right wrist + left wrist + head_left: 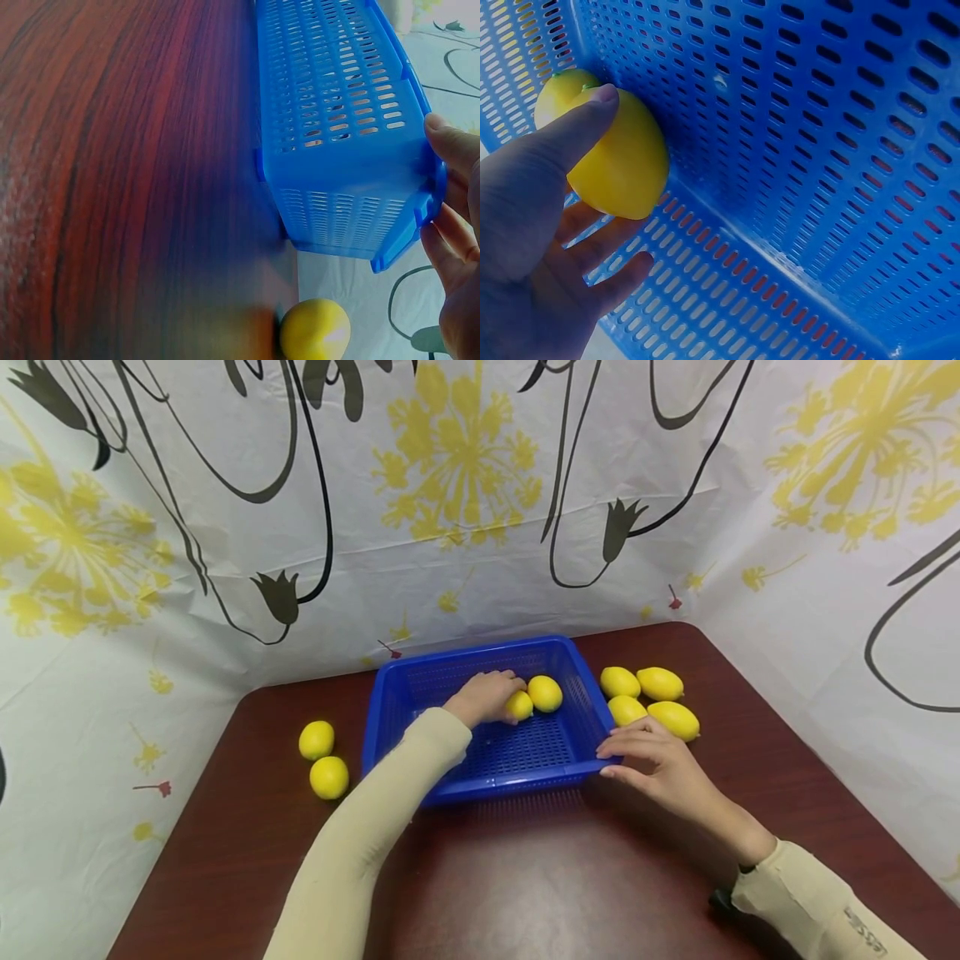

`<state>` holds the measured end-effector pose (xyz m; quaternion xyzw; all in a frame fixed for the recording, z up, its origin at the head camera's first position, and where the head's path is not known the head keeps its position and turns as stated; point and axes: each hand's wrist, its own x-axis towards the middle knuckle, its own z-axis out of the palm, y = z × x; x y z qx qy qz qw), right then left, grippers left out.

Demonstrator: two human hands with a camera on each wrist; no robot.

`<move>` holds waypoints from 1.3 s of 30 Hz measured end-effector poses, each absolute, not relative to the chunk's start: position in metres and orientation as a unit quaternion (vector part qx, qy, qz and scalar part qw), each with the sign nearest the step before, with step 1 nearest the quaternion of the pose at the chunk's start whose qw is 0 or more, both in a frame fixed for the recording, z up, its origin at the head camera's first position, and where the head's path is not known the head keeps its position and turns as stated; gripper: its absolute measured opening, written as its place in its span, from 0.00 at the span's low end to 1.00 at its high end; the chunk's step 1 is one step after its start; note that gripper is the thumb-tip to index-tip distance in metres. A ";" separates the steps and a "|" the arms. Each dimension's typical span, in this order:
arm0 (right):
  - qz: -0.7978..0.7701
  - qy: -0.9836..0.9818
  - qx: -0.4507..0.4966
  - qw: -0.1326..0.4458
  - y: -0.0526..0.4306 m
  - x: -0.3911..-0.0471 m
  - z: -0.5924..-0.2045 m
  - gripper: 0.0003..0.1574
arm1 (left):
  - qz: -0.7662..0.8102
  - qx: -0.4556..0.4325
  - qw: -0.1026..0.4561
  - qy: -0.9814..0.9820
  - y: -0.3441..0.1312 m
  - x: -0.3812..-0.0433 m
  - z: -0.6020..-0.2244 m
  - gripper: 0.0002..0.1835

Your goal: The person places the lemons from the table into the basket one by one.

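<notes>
Inside a blue plastic basket (510, 783), my left hand (487, 697) grips a yellow lemon (519, 705). A second lemon (545, 693) sits beside it on the basket's perforated floor. From the left wrist, the thumb lies across the held lemon (626, 161), its fingers reach beneath, and the other lemon (551, 94) is partly hidden behind. My right hand (660, 764) pinches the basket's near right corner by the rim. In the right wrist view that hand (459, 247) has its thumb and fingers at the rim of the basket (337, 169).
Several lemons (660, 683) lie grouped to the right of the basket, partly behind my right hand. Two more lemons (329, 777) rest on the left side of the dark wooden table (495, 877). Patterned white cloth (465, 585) hangs around the table's back and sides.
</notes>
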<state>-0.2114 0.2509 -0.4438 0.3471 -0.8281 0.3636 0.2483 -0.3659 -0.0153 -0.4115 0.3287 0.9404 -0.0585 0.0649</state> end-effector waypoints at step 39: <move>0.366 -0.829 0.340 0.251 0.250 -0.210 -0.446 0.24 | -0.024 0.300 0.046 0.952 -0.026 -0.371 -0.412 0.39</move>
